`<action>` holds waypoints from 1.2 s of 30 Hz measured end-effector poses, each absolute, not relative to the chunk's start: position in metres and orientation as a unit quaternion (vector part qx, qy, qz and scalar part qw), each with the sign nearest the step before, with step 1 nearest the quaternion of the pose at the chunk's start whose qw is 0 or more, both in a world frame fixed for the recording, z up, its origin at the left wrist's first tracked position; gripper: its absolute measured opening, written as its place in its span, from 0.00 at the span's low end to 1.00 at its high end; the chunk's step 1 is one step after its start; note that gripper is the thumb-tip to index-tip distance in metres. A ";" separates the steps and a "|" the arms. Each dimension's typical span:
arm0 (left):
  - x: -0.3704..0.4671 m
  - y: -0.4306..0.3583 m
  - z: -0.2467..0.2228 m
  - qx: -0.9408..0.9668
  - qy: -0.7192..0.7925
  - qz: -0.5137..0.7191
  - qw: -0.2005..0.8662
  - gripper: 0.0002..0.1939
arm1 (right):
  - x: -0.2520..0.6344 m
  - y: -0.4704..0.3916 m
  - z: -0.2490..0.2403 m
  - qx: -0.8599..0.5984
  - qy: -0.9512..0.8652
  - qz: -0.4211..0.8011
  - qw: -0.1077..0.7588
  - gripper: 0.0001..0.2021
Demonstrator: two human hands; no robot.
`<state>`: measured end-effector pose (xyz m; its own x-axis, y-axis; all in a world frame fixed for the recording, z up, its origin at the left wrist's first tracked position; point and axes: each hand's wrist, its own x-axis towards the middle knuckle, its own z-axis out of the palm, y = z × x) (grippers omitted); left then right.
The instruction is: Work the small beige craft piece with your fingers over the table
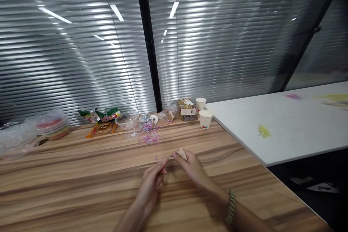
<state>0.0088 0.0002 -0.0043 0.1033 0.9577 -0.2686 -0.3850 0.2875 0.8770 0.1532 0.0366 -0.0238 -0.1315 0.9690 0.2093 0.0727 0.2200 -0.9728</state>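
Both hands — left hand (152,185), right hand (190,166) — meet fingertip to fingertip, fingers pinched.

Ceiling strip lights glare off the closed blinds (81,54); the wooden surface (81,181) sits evenly lit, edges bowed, small items softly blurred.

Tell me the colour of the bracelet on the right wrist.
Pale green bracelet, seen in the head view.

Wooden table (81,185), two paper cups (206,118), loose pink rubber bands (151,137), clear tubs (126,121), snack wrappers (100,115)
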 end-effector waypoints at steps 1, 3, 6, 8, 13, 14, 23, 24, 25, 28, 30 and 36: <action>0.008 0.001 -0.004 0.320 0.442 0.506 0.668 0.15 | 0.153 0.036 -0.024 -0.435 -0.605 0.449 0.494 0.17; 0.008 0.002 -0.002 0.307 0.443 0.513 0.669 0.17 | 0.152 0.035 -0.025 -0.433 -0.612 0.449 0.486 0.17; 0.011 0.001 0.001 0.288 0.449 0.522 0.666 0.19 | 0.152 0.036 -0.027 -0.425 -0.619 0.460 0.474 0.16; 0.013 -0.001 0.004 0.281 0.456 0.526 0.661 0.20 | 0.152 0.036 -0.027 -0.423 -0.619 0.469 0.467 0.15; 0.015 -0.002 0.007 0.268 0.458 0.536 0.656 0.21 | 0.153 0.035 -0.028 -0.407 -0.622 0.495 0.450 0.15; 0.015 -0.002 0.006 0.266 0.456 0.538 0.657 0.21 | 0.153 0.035 -0.027 -0.403 -0.621 0.501 0.448 0.14; 0.027 -0.012 -0.006 0.244 0.435 0.520 0.693 0.16 | 0.157 0.033 -0.022 -0.430 -0.571 0.529 0.457 0.13; 0.028 -0.013 -0.006 0.245 0.432 0.522 0.694 0.16 | 0.158 0.032 -0.021 -0.437 -0.565 0.531 0.456 0.13; 0.028 -0.014 -0.005 0.247 0.429 0.524 0.693 0.15 | 0.158 0.032 -0.021 -0.442 -0.558 0.535 0.456 0.13; 0.028 -0.015 -0.003 0.242 0.429 0.528 0.692 0.15 | 0.159 0.029 -0.022 -0.446 -0.540 0.550 0.455 0.14; 0.028 -0.014 -0.003 0.241 0.429 0.530 0.691 0.14 | 0.159 0.028 -0.024 -0.442 -0.541 0.556 0.450 0.14; 0.022 -0.009 0.000 0.303 0.458 0.546 0.633 0.16 | 0.155 0.026 -0.021 -0.395 -0.580 0.548 0.455 0.12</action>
<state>0.0220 -0.0094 -0.0004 -0.0157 0.9684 -0.2491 -0.4131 0.2206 0.8836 0.1550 0.0259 -0.0206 -0.2743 0.9571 0.0937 -0.0401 0.0860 -0.9955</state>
